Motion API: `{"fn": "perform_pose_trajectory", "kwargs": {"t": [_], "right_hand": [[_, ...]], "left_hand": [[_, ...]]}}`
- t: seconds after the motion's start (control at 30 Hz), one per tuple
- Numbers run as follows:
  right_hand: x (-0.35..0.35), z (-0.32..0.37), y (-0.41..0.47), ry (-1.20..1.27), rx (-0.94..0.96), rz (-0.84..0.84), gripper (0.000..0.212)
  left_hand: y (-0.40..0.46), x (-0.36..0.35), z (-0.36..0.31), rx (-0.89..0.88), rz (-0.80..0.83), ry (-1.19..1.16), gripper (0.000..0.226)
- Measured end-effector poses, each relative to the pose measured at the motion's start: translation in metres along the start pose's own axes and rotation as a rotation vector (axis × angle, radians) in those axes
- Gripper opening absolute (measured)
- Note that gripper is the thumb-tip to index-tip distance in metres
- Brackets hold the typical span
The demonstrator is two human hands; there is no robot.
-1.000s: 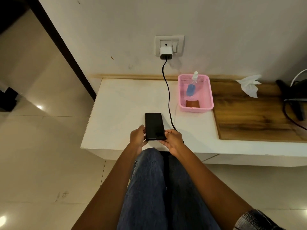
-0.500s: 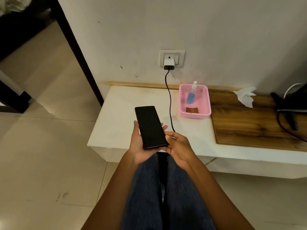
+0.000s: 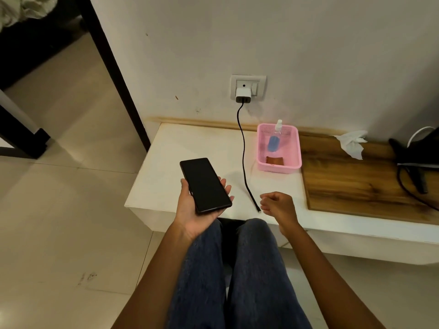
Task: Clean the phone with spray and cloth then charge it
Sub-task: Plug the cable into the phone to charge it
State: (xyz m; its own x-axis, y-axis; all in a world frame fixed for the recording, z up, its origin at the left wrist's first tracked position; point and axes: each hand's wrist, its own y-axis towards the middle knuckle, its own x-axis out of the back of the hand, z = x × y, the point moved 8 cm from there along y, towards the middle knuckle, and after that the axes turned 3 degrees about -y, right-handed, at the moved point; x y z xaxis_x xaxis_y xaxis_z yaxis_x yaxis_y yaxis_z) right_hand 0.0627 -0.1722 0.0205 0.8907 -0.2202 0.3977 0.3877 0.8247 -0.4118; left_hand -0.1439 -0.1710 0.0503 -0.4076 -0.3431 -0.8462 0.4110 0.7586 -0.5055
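Cradles the phone (image 3: 205,185) in the left hand (image 3: 194,210), palm up at centre frame, fingers curling round its right edge, thumb along the left edge, dark screen facing up. Hovers the right hand (image 3: 278,205) just right of the cable (image 3: 243,150) tip, fingers loosely curled, holding nothing. Leaves the cable trailing from the charger (image 3: 242,95) in the wall socket down across the white table (image 3: 166,162) to its free end near the front edge, between the two hands. Keeps the spray bottle (image 3: 274,141) and brown cloth (image 3: 275,160) lying in the pink basket (image 3: 297,148), upper right of the phone and well apart from both hands. Risks, as a judgement: plugging in before any cleaning, since the right hand sits nearest the cable tip; letting the phone slide off the shallow palm hold during a reach toward the basket; snagging the cable on the way and dragging its tip off the table edge.
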Motion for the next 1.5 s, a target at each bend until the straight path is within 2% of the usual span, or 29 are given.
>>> {"fn": "perform_pose_trajectory", "kwargs": {"t": [0.13,0.33,0.47,0.57,0.67,0.8,0.9,1.0,1.07,1.2,1.5], "right_hand": [[-0.009,-0.020,0.039,-0.345,0.069,-0.020,0.019],[-0.045,-0.036,0.076,-0.619,0.104,0.063,0.039],[-0.059,-0.036,0.085,-0.809,0.148,0.067,0.027],[-0.061,-0.034,0.087,-0.858,0.100,0.126,0.025],[-0.060,-0.026,0.078,-0.663,0.022,0.194,0.026],[-0.051,-0.004,0.043,-0.128,-0.106,0.262,0.026],[-0.049,0.023,0.008,0.201,-0.121,0.345,0.020],[-0.049,0.045,-0.020,0.413,-0.115,0.387,0.005],[-0.049,0.057,-0.032,0.517,-0.087,0.385,0.003],[-0.048,0.069,-0.049,0.598,-0.006,0.340,0.006],[-0.054,0.086,-0.061,0.424,0.250,0.249,0.015]], "left_hand": [[0.004,-0.001,0.002,0.005,-0.016,-0.010,0.083],[0.012,0.000,0.001,0.009,-0.053,-0.005,0.082],[0.018,0.002,0.000,0.018,-0.069,-0.017,0.083],[0.021,0.004,0.001,0.015,-0.081,-0.026,0.082],[0.022,0.006,0.002,0.020,-0.090,-0.053,0.082],[0.024,0.009,0.003,-0.002,-0.119,-0.082,0.083],[0.024,0.009,0.000,-0.039,-0.132,-0.121,0.082],[0.022,0.008,-0.003,-0.071,-0.151,-0.157,0.080],[0.020,0.007,-0.005,-0.090,-0.163,-0.179,0.080],[0.017,0.006,-0.012,-0.139,-0.177,-0.240,0.079],[0.024,0.008,-0.014,-0.166,-0.205,-0.246,0.078]]}}
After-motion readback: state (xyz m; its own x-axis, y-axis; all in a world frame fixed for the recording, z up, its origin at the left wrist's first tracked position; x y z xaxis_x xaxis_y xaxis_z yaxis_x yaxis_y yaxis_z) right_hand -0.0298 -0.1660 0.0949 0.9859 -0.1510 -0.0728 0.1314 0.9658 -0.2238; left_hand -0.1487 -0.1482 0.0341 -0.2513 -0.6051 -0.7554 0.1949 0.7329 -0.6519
